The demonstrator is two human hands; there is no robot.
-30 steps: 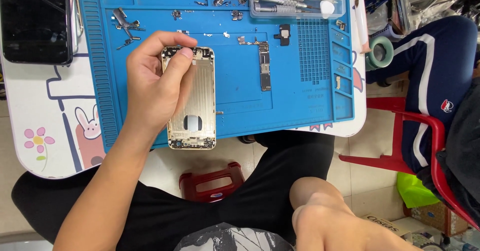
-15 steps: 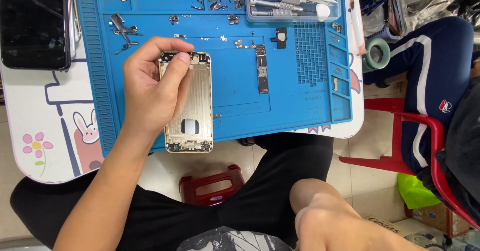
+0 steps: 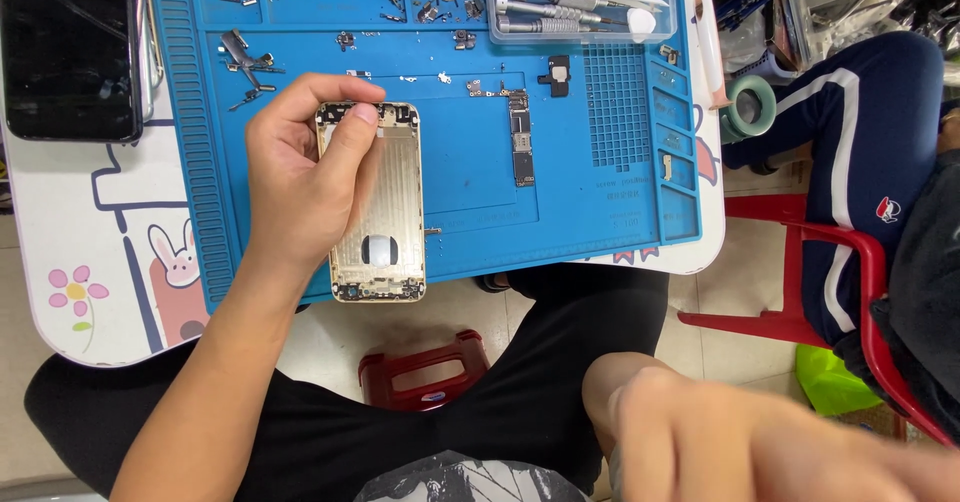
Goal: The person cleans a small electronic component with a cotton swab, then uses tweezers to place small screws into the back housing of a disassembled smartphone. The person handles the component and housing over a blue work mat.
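A: What is seen nearest?

B: The right hand is held low over the lap, blurred; whether its grip is open or closed cannot be told.

A: And the work piece?

B: The gold metal phone housing, emptied of most parts, is gripped at its upper end by the left hand, thumb laid inside, at the near edge of the blue silicone repair mat on the bench.

A: How far along is it judged?

B: Stripping looks largely done: a narrow logic board and small brackets are laid out farther up. Small parts are left at the housing's lower end. A clear tray of screwdrivers is set at the far edge.
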